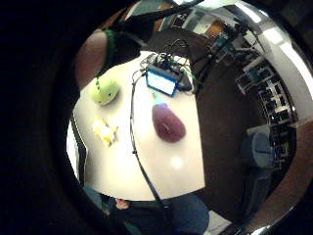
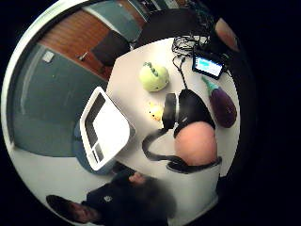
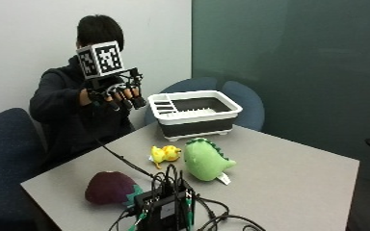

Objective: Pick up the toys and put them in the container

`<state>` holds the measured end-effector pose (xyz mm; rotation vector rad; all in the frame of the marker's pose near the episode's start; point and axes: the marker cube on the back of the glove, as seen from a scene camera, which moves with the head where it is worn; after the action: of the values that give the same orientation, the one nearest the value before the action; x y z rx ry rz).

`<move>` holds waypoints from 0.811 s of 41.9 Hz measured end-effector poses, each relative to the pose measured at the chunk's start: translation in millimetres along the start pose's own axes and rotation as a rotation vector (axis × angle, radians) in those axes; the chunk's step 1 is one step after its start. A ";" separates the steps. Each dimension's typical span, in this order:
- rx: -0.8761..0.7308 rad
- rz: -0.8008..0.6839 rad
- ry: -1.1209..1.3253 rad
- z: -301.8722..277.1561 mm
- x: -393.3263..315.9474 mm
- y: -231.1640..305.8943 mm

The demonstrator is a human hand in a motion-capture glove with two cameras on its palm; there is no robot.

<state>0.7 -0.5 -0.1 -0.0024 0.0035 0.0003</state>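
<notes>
A grey desk [image 3: 287,178] fills the lower frame. Behind it stand blue chairs [image 3: 246,103], a white wall [image 3: 31,33] at left and a teal wall [image 3: 294,57] at right.

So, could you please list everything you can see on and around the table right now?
Container: one, white with dark walls, table's far edge.
Dinosaur toy: one, green, mid-table.
Small toy: one, yellow, beside the dinosaur.
Aubergine toy: one, purple, near the electronics.
Electronics box: one, black with cables, table's near edge.
Chairs: several, blue, around the table.
Right hand: one, black glove, raised above the table, holding nothing.
</notes>
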 end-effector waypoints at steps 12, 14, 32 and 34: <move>-0.029 -0.004 0.013 -0.9 10.1 -11.0; -0.061 0.002 0.008 -1.0 13.5 -14.6; -0.271 0.127 0.007 101.1 102.6 -44.2; -0.295 0.162 -0.011 122.5 109.8 -39.3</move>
<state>111.0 -39.5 122.1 -0.2969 -0.0074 0.1629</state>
